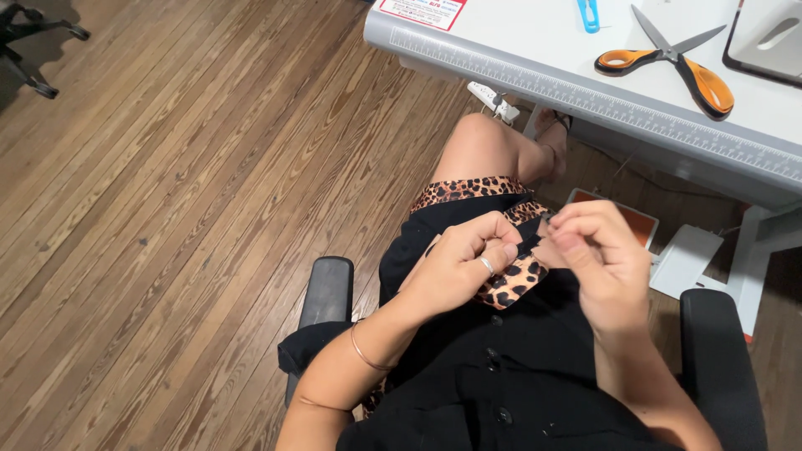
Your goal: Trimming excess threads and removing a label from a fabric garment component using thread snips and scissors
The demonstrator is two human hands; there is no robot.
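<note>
I sit in a chair and hold a leopard-print fabric piece (510, 282) edged in black over my lap. My left hand (461, 263), with a ring on one finger, pinches the fabric from the left. My right hand (600, 263) pinches its right end, fingers curled tight. Both hands meet above a black garment with buttons (501, 359) on my lap. More leopard-print cloth (468, 190) lies across my thigh. Whatever is between my right fingertips is too small to see.
A white table with a ruler edge (585, 92) stands ahead, bearing orange-handled scissors (677, 63), a small blue tool (589, 14) and a grey device (773, 38). Black chair armrests (327, 292) flank me. A foot pedal (635, 219) sits on the wooden floor (184, 192).
</note>
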